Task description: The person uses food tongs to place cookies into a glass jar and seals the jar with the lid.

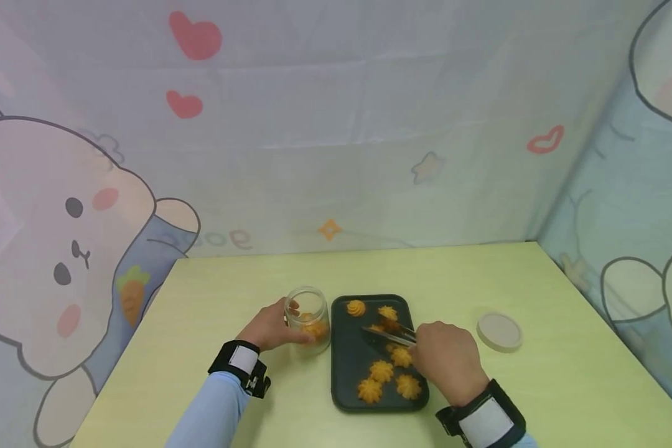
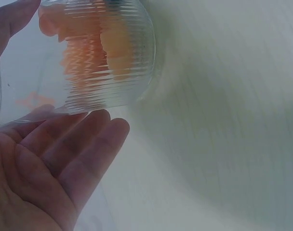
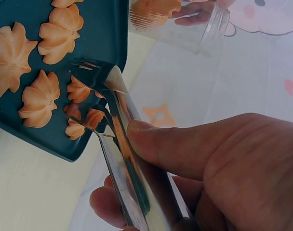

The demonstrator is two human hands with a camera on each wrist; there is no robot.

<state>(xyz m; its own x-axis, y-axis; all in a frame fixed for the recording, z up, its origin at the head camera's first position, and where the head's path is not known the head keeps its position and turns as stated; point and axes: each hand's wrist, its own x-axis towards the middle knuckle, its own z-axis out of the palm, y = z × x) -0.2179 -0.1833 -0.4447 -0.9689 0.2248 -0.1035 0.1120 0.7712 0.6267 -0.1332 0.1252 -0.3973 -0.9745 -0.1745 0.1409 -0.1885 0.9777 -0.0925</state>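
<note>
My left hand [image 1: 271,328] holds a clear glass jar [image 1: 307,300] around its side, thumb at the front and fingers behind. Ribbed glass shows in the left wrist view, with several golden cookies [image 2: 84,48] inside. Just right of the jar lies a dark green rectangular tray [image 1: 347,354] bearing several flower-shaped piped cookies [image 1: 381,371]. Metal tongs [image 3: 120,120] with a fork-like tip are pinched in my right hand [image 1: 449,359]. Their tips are apart over the tray's cookies; whether they touch one is unclear.
A round whitish lid [image 1: 500,331] lies on the pale yellow-green table [image 1: 246,280], right of the tray. Behind the table hangs a cartoon-printed backdrop [image 1: 336,124], which continues along the right side.
</note>
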